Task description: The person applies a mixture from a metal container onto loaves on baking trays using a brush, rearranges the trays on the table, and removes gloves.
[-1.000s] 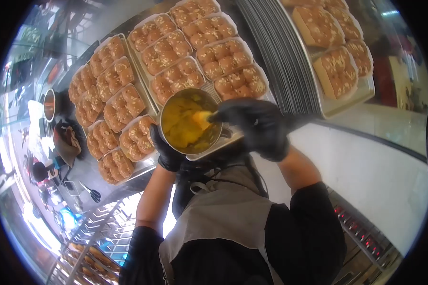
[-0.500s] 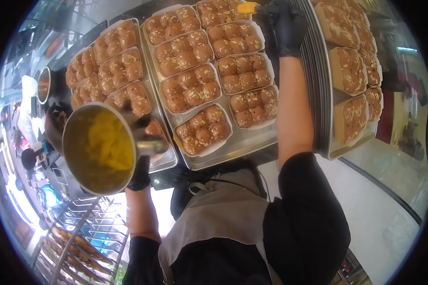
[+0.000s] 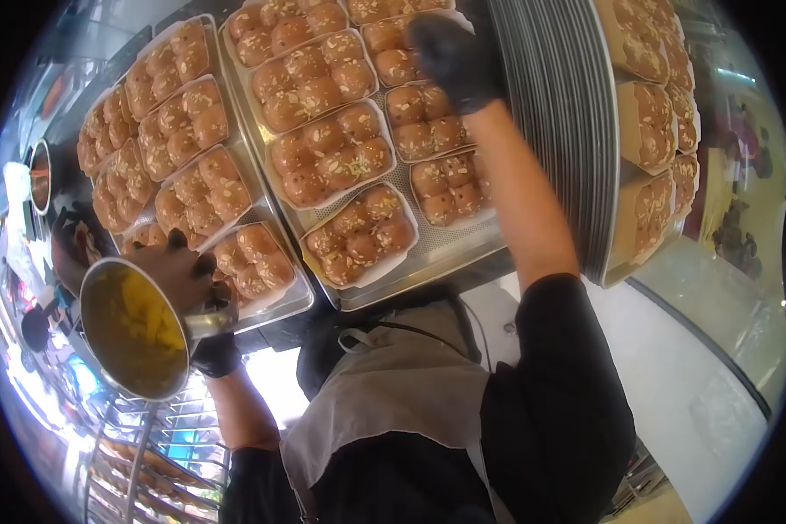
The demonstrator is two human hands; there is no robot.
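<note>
My left hand [image 3: 176, 275], in a black glove, is closed at the handle side of a metal saucepan [image 3: 105, 358]. The saucepan is tilted, so its soft yellow contents [image 3: 148, 310] show. Over the buns in the middle tray's right column is my right hand [image 3: 458, 61], also black-gloved, with its fingers curled down. What looks like a yellow-tipped pastry brush showed in this hand a moment ago; the hand now hides it. Shiny brown buns [image 3: 332, 153] with almond flakes sit in paper cases on the metal tray [image 3: 384, 293].
Another tray of buns [image 3: 205, 196] lies at the left. To the right stand a tall stack of dark trays [image 3: 559, 131] and upright buns in paper cases [image 3: 651, 131] on a tray. A wire rack [image 3: 148, 445] is at lower left. A small metal pot [image 3: 40, 177] stands far left.
The saucepan and my left hand have moved left and down. My right hand has swung left and down over the buns, and the yellow tip has gone out of sight.
</note>
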